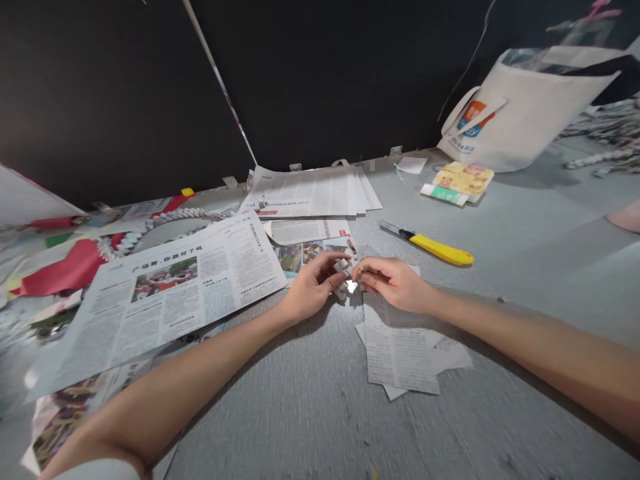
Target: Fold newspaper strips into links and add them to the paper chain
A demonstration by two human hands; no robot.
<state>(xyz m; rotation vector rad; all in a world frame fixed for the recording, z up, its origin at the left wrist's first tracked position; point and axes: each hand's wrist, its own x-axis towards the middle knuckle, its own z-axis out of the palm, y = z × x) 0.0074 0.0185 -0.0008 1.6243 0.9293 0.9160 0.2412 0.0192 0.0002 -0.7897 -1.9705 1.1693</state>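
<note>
My left hand point(313, 288) is closed around a short zigzag chain of folded newspaper point(343, 268), whose stepped links stick out past the fingertips. Just to its right, my right hand point(395, 283) pinches a small folded paper strip point(360, 274) between thumb and fingers, close to the chain's edge. Fingers hide part of both pieces, and I cannot tell whether the strip is joined to the chain. Beneath my right hand lie several cut newspaper pieces point(400, 350), loosely stacked. A yellow utility knife point(440, 248) with its blade out rests beyond that hand.
Newspaper sheets point(220, 280) spread over the left side, with another stack point(305, 190) at the back. A longer folded-paper chain point(187, 215) and red paper point(83, 267) lie at left. A white tote bag point(530, 100) and a glue stick point(444, 194) sit back right, before a dark panel point(325, 73).
</note>
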